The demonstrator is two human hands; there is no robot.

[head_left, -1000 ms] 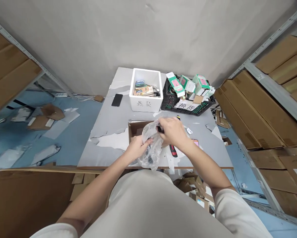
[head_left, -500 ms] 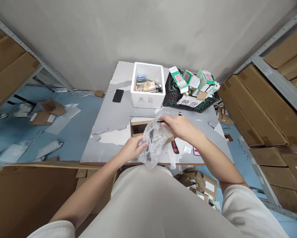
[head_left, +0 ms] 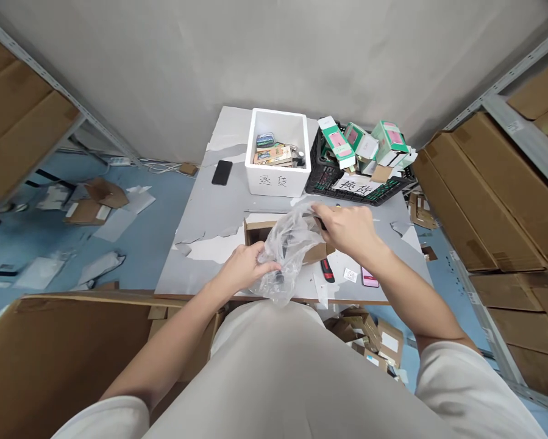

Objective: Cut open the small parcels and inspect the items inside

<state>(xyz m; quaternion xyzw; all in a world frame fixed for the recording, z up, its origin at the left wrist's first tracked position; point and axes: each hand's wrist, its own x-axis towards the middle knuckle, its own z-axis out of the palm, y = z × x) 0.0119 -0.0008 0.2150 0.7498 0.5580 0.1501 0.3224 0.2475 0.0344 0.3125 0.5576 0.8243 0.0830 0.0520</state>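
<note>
A clear, crumpled plastic bag [head_left: 288, 259] is stretched between my two hands at the table's front edge, with something dark inside that I cannot make out. My left hand [head_left: 245, 266] pinches the bag's left side. Up at its top right, my right hand [head_left: 348, 230] is closed on the bag and a small black thing, mostly hidden by the fingers. Behind the bag lies an open cardboard box [head_left: 254, 231], partly covered by it.
On the table [head_left: 195, 207] stand a white foam box [head_left: 274, 182] and a black crate [head_left: 322, 178] of green-white cartons. A black phone [head_left: 222, 172], a red-black cutter [head_left: 327, 271] and a pink-screened phone [head_left: 369, 277] lie around. Shelves flank both sides.
My right hand has moved right, pulling the bag's top wider. The dark thing inside shows less. The whole view has shifted slightly.
</note>
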